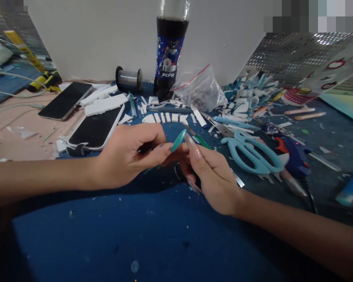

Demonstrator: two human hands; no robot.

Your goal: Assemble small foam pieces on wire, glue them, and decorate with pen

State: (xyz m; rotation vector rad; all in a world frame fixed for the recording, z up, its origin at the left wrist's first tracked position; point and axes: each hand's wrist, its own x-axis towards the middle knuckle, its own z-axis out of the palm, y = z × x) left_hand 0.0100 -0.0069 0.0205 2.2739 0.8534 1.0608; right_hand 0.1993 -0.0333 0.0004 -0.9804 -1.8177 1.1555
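Note:
My left hand (132,154) is closed, its fingers curled in and its thumb pointing right. A long teal nail-shaped piece (179,141) extends from the thumb tip; it looks like a fingernail. My right hand (213,172) is pinched, and its long glittery thumbnail meets the tip of the teal piece. The two hands touch above the blue table (111,235). Whatever the curled fingers hold, if anything, is hidden. Just behind the fingertips lies a thin green-and-metal tool (202,141). Light-blue scissors (250,150) rest right of my right hand.
A Pepsi bottle (169,55) stands at the back beside a spool of clear line (129,79) and a plastic zip bag (201,90). White and blue foam scraps (244,98) litter the back. Two phones (66,101) lie left. A blue glue gun (294,152) lies right.

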